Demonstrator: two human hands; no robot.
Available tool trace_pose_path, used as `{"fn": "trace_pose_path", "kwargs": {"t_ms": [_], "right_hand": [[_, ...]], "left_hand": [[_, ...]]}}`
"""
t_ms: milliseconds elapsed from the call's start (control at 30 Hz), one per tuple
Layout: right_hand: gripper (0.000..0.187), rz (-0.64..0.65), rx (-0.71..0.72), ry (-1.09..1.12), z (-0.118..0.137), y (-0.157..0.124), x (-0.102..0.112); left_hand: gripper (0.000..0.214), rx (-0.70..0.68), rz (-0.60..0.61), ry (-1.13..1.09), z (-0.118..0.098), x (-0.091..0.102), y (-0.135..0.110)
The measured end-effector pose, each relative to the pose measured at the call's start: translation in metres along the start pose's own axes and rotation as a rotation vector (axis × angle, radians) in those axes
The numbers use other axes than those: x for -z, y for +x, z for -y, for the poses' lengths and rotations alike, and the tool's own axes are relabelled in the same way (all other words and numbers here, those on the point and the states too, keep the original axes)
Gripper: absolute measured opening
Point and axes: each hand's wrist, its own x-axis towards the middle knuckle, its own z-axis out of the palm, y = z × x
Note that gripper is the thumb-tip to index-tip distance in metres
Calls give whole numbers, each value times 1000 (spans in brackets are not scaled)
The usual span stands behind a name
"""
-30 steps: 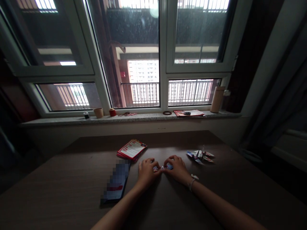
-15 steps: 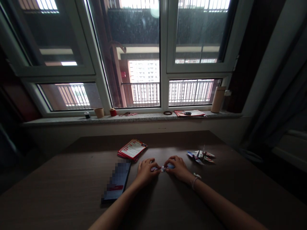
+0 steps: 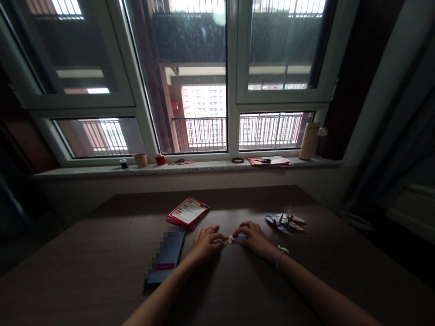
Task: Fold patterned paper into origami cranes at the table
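Observation:
A small piece of patterned paper (image 3: pixel 231 240) lies on the table between my two hands, mostly hidden by my fingers. My left hand (image 3: pixel 208 242) curls over its left end, thumb and fingertips pinched on it. On its right end, my right hand (image 3: pixel 252 237) pinches a bluish part. To the right stands a cluster of folded paper pieces (image 3: pixel 284 222), white and blue with pointed tips. A small white object (image 3: pixel 282 248), too small to name, lies close to my right wrist, which wears a thin bracelet.
A phone (image 3: pixel 166 258) lies beside my left forearm on the brown table (image 3: pixel 84 253). Behind it is a stack of red-edged printed cards (image 3: pixel 188 212). The windowsill (image 3: pixel 204 168) holds a paper cup (image 3: pixel 140 160), scissors (image 3: pixel 266 160) on papers, and a tall bottle (image 3: pixel 309 141).
My right hand has shifted slightly right, its wrist and bracelet moving with it. A bit more of the patterned paper shows between my hands. My left hand has hardly moved.

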Motion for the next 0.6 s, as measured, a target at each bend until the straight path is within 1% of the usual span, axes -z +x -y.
{"fn": "trace_pose_path", "kwargs": {"t_ms": [167,267,400,600], "right_hand": [[26,-41,45,16,1,-4,0],[20,-86,48,15,5,-7,-2],[19,-161,68,-22,10,-10,-5],[16,-207,49,-57,15,-10,-7]], "left_hand": [[29,-14,-55,10,2,-5,-1],[25,-3,-101,14,-2,-7,-1],[20,23,-181,15,-10,-11,1],[19,23,-256,32,-16,-16,2]]}}
